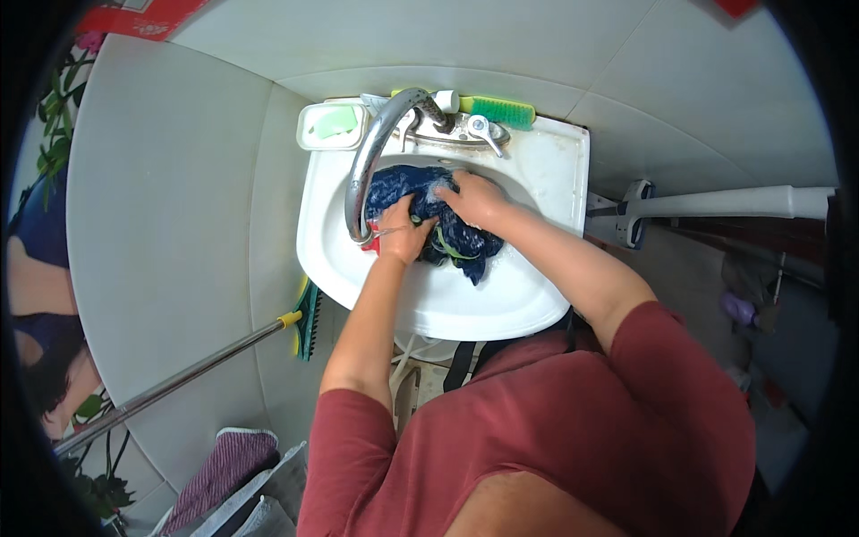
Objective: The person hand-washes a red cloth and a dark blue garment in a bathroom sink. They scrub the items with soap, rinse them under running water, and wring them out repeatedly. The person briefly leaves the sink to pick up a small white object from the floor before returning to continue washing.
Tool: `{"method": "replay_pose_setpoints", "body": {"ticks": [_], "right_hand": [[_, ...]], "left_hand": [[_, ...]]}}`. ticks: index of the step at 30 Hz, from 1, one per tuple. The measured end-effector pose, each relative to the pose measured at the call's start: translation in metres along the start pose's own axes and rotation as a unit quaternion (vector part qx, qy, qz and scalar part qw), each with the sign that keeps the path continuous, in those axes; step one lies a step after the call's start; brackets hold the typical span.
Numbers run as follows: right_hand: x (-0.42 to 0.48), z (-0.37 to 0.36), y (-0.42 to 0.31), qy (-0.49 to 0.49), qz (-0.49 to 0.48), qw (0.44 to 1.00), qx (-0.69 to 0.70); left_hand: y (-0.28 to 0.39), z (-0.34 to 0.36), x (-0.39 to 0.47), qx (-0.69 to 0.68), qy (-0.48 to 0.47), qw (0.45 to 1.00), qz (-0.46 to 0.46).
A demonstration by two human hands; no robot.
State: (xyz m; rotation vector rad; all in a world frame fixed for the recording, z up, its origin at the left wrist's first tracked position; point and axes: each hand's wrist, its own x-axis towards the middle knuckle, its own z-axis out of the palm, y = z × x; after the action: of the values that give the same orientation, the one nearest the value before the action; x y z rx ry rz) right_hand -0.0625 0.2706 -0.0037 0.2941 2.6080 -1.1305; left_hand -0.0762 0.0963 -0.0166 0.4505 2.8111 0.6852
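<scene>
A wet, dark blue cloth [406, 180] with suds on it lies bunched in the white sink basin [436, 309]. My left hand [400, 235] rests on the cloth's left part, its fingers spread and pressed into the folds, beneath the spout of the curved metal faucet [368, 158]. Beside it, a bit of red material [371, 246] shows. My right hand [478, 199] lies on the upper right of the cloth, thumb and fingers apart around a sudsy fold. A green strip [451, 247] shows among the folds below the hands.
Behind the basin stand a soap dish [305, 131] with green soap [335, 122], a green-bristled brush [503, 112] and the faucet handle [484, 133]. A squeegee-like tool [307, 321] with a metal pole leans at left. A white pole [725, 203] extends at right. Striped cloth [221, 470] hangs lower left.
</scene>
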Motion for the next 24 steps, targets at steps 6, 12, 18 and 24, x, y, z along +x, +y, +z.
{"method": "replay_pose_setpoints", "body": {"ticks": [6,12,18,24], "right_hand": [[-0.019,-0.009,-0.021,0.073,-0.083,0.991,0.076],[-0.108,0.006,-0.072,-0.097,-0.19,0.957,0.197],[-0.048,-0.002,-0.037,-0.003,-0.098,0.992,0.078],[-0.068,0.014,0.004,-0.11,-0.147,0.982,0.034]], "left_hand": [[0.082,-0.022,-0.072,-0.643,-0.012,0.667,-0.376],[0.038,0.013,-0.071,-0.837,-0.068,0.459,-0.292],[0.074,0.003,-0.07,-0.774,0.053,0.532,-0.34],[0.06,0.028,-0.076,-0.696,0.108,0.611,-0.36]]}}
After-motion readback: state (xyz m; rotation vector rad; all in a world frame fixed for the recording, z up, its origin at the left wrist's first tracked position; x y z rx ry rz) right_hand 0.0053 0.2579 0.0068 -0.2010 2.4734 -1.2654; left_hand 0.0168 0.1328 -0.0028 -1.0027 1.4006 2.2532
